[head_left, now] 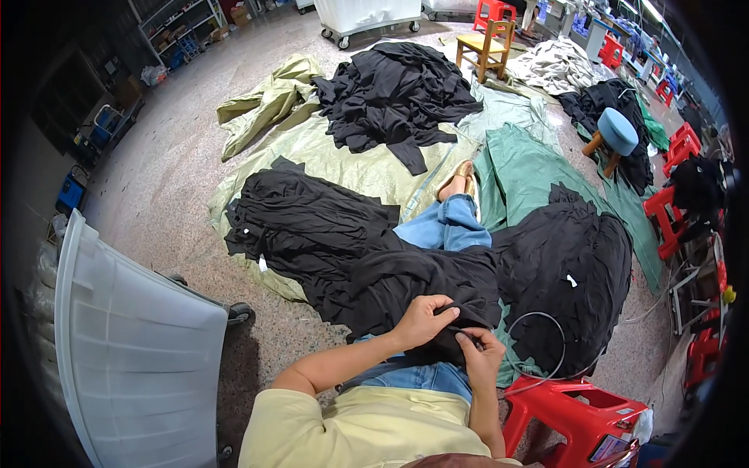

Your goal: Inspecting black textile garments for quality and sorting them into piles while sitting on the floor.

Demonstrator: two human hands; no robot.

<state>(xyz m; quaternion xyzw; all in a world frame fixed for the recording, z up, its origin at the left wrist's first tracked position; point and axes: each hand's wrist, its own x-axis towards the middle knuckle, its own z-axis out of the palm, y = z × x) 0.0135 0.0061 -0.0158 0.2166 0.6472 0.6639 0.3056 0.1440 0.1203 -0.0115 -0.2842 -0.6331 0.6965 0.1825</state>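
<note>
Across my lap lies a black garment (421, 273), its folds running over my jeans. My left hand (424, 321) pinches the cloth near its edge, thumb pointing right. Just right of it and a little nearer, my right hand (481, 352) grips the same dark fabric between thumb and fingers. A heap of black garments (304, 210) stretches out to the left of my legs, with small white tags showing. On the right sits another black pile (569, 273), also with a white tag. The exact part of the garment between my fingers is hidden in dark folds.
Close on the left stands a white wheeled bin (140, 343). A red plastic stool (569, 413) is at my right, beside a looped cable (558, 335). Farther off are a large black heap (394, 93), a wooden chair (485, 51) and a blue-topped stool (616, 132). Green sheeting (523, 164) covers the floor.
</note>
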